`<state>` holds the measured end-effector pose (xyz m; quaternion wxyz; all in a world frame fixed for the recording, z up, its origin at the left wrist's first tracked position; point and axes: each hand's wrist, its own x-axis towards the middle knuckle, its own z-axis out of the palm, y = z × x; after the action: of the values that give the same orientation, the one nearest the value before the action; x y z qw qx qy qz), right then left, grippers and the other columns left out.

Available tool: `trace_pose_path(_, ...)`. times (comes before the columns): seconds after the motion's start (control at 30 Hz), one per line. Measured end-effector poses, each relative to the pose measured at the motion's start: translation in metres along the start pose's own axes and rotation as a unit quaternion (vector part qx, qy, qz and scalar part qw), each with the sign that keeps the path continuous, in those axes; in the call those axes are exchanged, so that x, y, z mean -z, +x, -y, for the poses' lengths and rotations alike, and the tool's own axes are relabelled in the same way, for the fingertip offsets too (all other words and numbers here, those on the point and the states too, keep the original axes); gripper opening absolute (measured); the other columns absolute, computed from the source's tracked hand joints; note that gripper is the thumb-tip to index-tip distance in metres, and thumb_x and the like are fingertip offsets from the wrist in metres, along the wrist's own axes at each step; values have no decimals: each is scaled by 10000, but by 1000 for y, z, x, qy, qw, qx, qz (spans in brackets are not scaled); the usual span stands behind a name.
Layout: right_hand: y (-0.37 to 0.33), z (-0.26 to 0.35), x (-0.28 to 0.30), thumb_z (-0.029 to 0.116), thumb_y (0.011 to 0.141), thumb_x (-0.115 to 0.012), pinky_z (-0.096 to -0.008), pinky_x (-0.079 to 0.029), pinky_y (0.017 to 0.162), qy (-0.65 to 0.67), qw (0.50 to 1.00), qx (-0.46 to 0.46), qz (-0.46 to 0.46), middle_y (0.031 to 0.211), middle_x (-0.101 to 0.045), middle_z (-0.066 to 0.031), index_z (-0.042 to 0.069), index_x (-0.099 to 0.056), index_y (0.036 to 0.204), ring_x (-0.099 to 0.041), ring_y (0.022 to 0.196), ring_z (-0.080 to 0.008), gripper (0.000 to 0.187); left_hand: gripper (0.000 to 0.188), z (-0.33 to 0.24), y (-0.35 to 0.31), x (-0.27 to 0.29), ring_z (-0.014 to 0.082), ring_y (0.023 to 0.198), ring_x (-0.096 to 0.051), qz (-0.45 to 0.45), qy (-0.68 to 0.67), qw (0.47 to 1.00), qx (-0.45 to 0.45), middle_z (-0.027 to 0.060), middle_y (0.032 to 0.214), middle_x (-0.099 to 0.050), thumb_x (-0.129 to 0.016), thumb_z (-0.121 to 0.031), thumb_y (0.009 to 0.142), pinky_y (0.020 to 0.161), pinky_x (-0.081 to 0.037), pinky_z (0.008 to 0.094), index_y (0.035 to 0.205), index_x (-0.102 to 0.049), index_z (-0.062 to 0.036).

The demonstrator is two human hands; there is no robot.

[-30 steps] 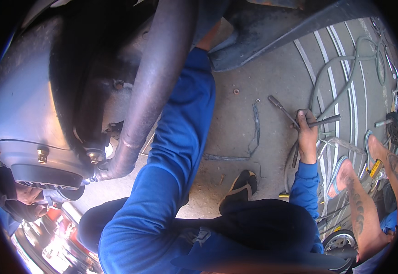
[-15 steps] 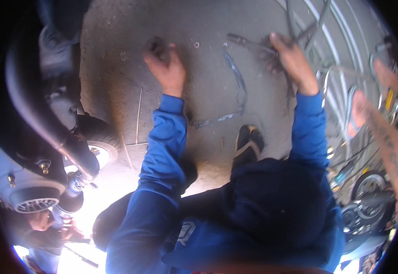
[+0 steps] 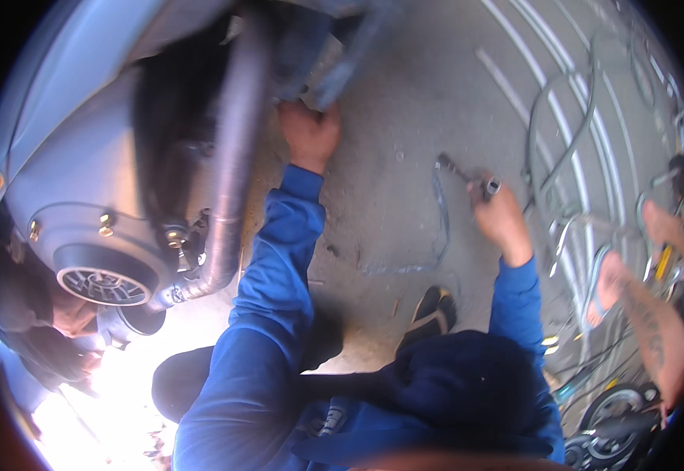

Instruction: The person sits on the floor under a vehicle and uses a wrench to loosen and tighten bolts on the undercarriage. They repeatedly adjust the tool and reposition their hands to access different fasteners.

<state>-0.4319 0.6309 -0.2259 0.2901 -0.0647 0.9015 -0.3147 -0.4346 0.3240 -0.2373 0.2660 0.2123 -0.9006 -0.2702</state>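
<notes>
My left hand (image 3: 308, 137) is raised against the underside of a grey-blue, motion-blurred motorcycle part (image 3: 318, 59). Its fingers are curled, and whatever they hold is hidden. To its left runs the metal exhaust pipe (image 3: 236, 149) of the motorcycle. My right hand (image 3: 501, 210), lower and to the right over the concrete floor, is closed around a socket wrench (image 3: 493, 187). The round metal socket end shows beside the fingers, and a dark end sticks out to the left. A thin bluish strip (image 3: 444, 220) lies bent on the floor beside it.
The motorcycle's grey cover with a round grille (image 3: 102, 282) fills the left side. Long pale tubes (image 3: 550, 74) and a green hose (image 3: 550, 94) lie at right. Another person's sandalled foot (image 3: 605, 279) and leg are at far right; another person's hand (image 3: 75, 314) shows lower left.
My left hand, earlier over the floor with a dark round piece, is now up at the motorcycle. The view has swung toward the motorcycle. The right hand has turned with the wrench.
</notes>
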Motion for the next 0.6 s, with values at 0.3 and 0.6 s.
trace_pose_path(0.3,10,26,7,126,863,-560,-460,-463,731,-129,990,49,32,897,-631,-250,35,-605,1019,-588,905,-445,185,254,4,-1,-13,332,920,-632,23,-32,996,-74,154,1004,-665,-625,-143,796,827,-486,374,1025,-660,-39)
trace_pose_path(0.6,21,54,12,75,780,-558,-499,-467,745,-176,980,80,38,909,-627,-292,3,-600,1034,-590,899,-462,267,249,29,-9,-21,336,904,-630,23,-44,998,-38,160,992,-661,-622,-150,797,812,-487,383,1015,-660,-37)
